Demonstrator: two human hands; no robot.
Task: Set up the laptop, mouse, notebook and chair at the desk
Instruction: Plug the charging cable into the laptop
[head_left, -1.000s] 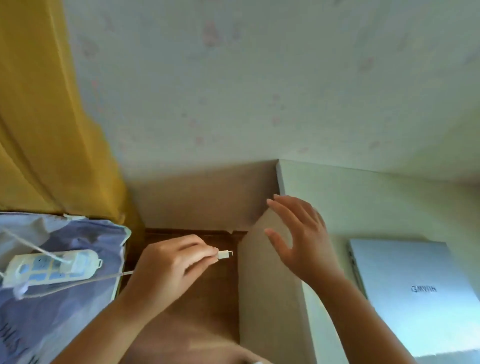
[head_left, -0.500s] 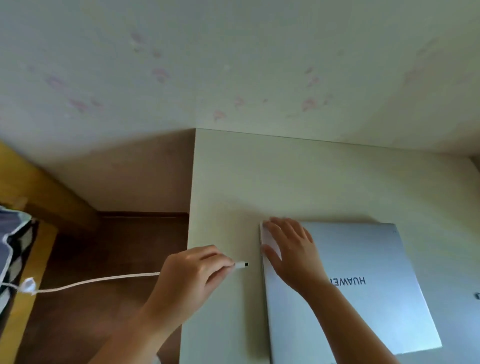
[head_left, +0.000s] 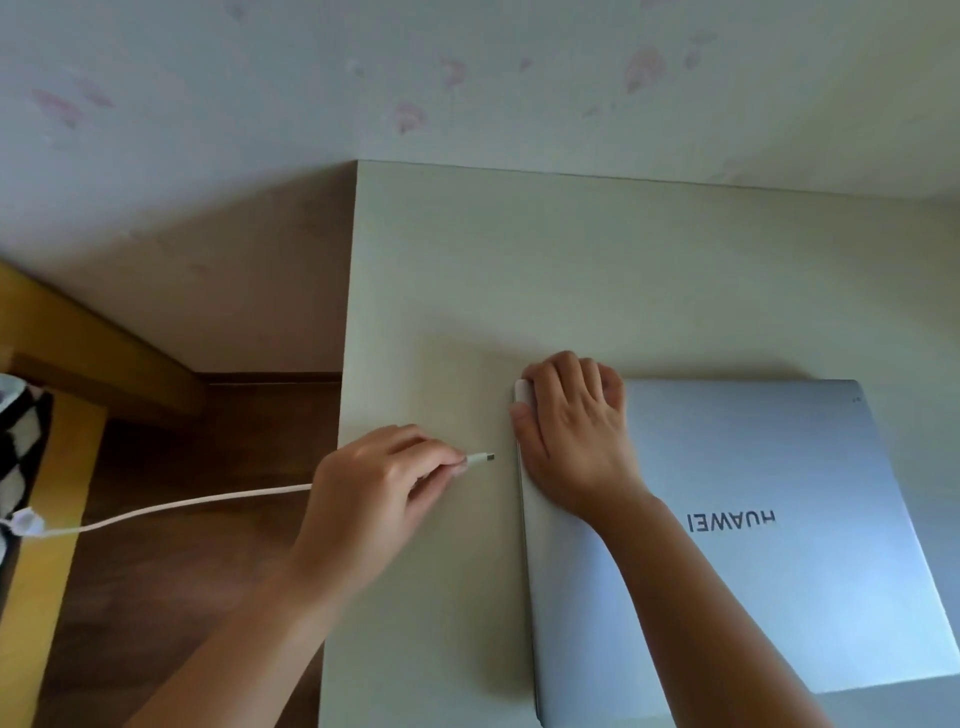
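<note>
Lying closed on the worktop (head_left: 467, 270), the thin, stiff, smooth laptop (head_left: 753, 545) is gripped at its far-left corner by the right hand (head_left: 571, 441), while the left hand (head_left: 374, 493) pinches the limp charging cable (head_left: 182, 506) by its rigid plug (head_left: 480, 458), the best hold.

one laptop (head_left: 753, 545), one cable (head_left: 182, 506), one desk (head_left: 519, 270), two hands: left hand (head_left: 374, 493), right hand (head_left: 571, 431)
</note>
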